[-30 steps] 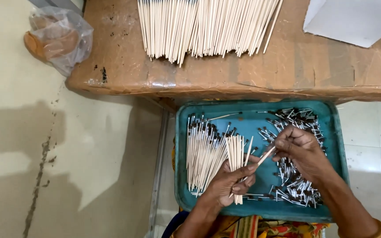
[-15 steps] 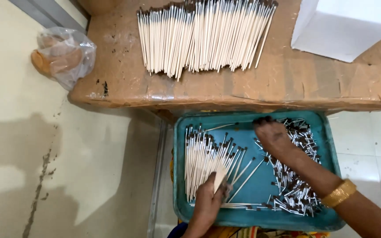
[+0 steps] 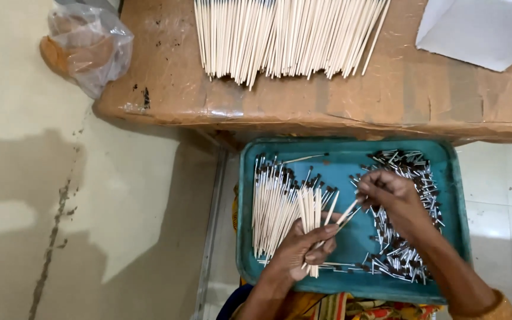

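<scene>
Two hands work over the teal tray (image 3: 351,284) at lower centre: left hand (image 3: 297,252) grips fanned wooden sticks (image 3: 310,207) ready for capping, right hand (image 3: 389,192) pinches a metal ferrule (image 3: 360,191).

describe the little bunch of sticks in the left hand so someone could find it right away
Start at the teal tray below the brown cardboard-covered table. In its lower middle, the left hand grips a small bundle of pale sticks. Unlike the dark-tipped sticks lying flat at the tray's left and the heap of small metal pieces at its right, this bundle is clasped in the fingers.
</scene>
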